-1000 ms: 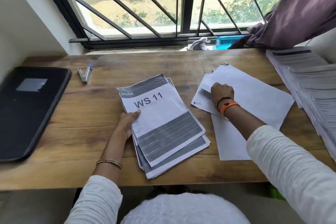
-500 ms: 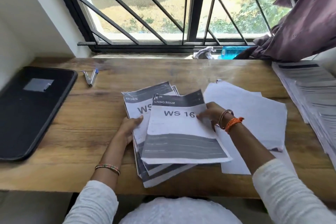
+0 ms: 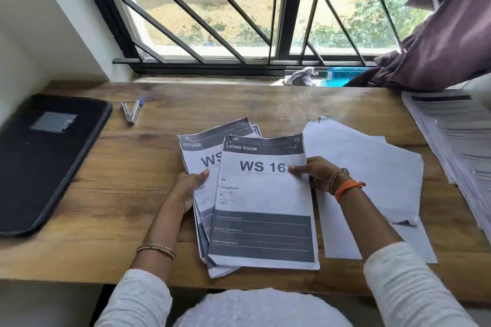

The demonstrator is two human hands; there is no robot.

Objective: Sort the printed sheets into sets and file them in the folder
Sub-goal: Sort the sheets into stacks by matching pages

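Nearest the camera, two arms in white textured sleeves reach over the front edge of a brown wood-grain desk (image 3: 111,194). The left hand (image 3: 187,188), with a thin beaded bangle at its wrist, lies on the left edge of a fanned stack of grey-and-white printed sheets (image 3: 198,167), its thumb on top of the uppermost page there; whether the fingers curl beneath cannot be told. That page has a dark header band reading "KITCHEN", large letters "WS" partly covered, and small print "1 of 2".

Lying over the stack's right part is a white printed sheet with dark grey bands (image 3: 263,207). Its header reads "2B" and "LIVING ROOM", then large "WS 16", then smaller lines "2B", "Living Room", "16" and "1 of 3"; the text in the dark block at its foot is too small to read. The right hand (image 3: 316,174), wearing bangles and an orange braided band, pinches this sheet's right edge, thumb on top.

Just right of it lie several blank-side-up white sheets (image 3: 372,180), overlapping loosely. At the desk's right edge is a tall slanted stack of printed pages (image 3: 457,141), blurred.

On the left lies a closed black folder with rounded corners (image 3: 42,164), bearing a grey label. Beyond it lies a silver pen with a blue cap (image 3: 132,112). Farther back is a barred window, with a purple curtain (image 3: 451,34) at the right.
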